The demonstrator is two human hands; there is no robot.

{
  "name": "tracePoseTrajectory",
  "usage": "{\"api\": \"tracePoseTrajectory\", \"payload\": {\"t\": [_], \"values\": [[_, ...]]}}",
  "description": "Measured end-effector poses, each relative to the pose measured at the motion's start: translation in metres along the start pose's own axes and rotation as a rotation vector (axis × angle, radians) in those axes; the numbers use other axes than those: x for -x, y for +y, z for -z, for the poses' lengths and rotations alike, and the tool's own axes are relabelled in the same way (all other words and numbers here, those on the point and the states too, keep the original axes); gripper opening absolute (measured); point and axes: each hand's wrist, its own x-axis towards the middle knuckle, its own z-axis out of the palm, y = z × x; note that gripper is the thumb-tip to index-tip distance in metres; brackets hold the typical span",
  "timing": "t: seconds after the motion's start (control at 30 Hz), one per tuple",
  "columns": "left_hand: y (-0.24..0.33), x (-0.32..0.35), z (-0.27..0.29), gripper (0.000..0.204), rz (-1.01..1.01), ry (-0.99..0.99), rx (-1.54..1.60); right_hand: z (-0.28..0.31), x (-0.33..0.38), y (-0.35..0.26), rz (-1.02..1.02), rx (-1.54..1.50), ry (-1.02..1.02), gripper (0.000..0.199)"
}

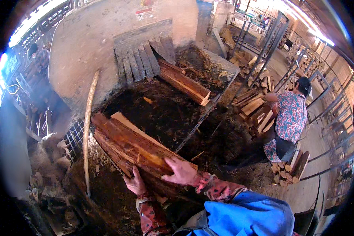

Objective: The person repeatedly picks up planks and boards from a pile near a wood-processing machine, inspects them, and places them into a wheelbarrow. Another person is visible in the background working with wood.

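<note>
A thick split log (pixel 133 147) with reddish-brown bark and a pale cut edge lies slantwise in front of me. My right hand (pixel 181 172) rests on its top near the closer end, fingers spread over the wood. At the near side edge of the log is my left hand (pixel 135 183), thumb up and fingers apart, touching the bark. Neither hand is wrapped round the wood. Farther off, a second split log (pixel 185 83) lies with one end beneath dark hanging flaps (pixel 139 63) of a large tan machine housing (pixel 86 43).
A pale wooden pole (pixel 90 118) leans upright left of the near log, beside wire mesh (pixel 75 137). A metal bar (pixel 200 118) crosses the dark debris-covered bed. At right, a co-worker (pixel 289 118) in a patterned shirt bends by stacked split wood (pixel 255 108). Metal rails stand behind.
</note>
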Motion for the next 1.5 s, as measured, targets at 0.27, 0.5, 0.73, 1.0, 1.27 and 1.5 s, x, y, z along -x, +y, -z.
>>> {"api": "tracePoseTrajectory", "payload": {"t": [0.27, 0.5, 0.73, 1.0, 1.27, 1.5], "values": [[-0.005, 0.002, 0.006, 0.072, -0.032, -0.074, 0.142, -0.011, 0.001, -0.013, 0.013, 0.085, -0.149, 0.078], [-0.027, -0.004, 0.003, 0.068, 0.012, -0.056, 0.103, -0.014, 0.004, -0.022, 0.027, 0.074, -0.155, 0.070], [-0.014, 0.001, 0.001, 0.064, 0.051, -0.049, 0.113, -0.022, 0.009, -0.017, 0.136, 0.121, -0.056, 0.066], [0.004, 0.004, 0.007, 0.059, -0.002, -0.023, -0.066, -0.020, 0.009, -0.013, 0.146, 0.068, 0.026, 0.068], [0.015, 0.000, 0.000, 0.071, 0.015, 0.002, -0.160, -0.015, 0.003, -0.007, 0.131, 0.053, 0.020, 0.069], [0.042, 0.006, -0.003, 0.064, -0.014, -0.006, -0.075, -0.002, -0.004, -0.012, 0.138, 0.017, 0.030, 0.064]]}}
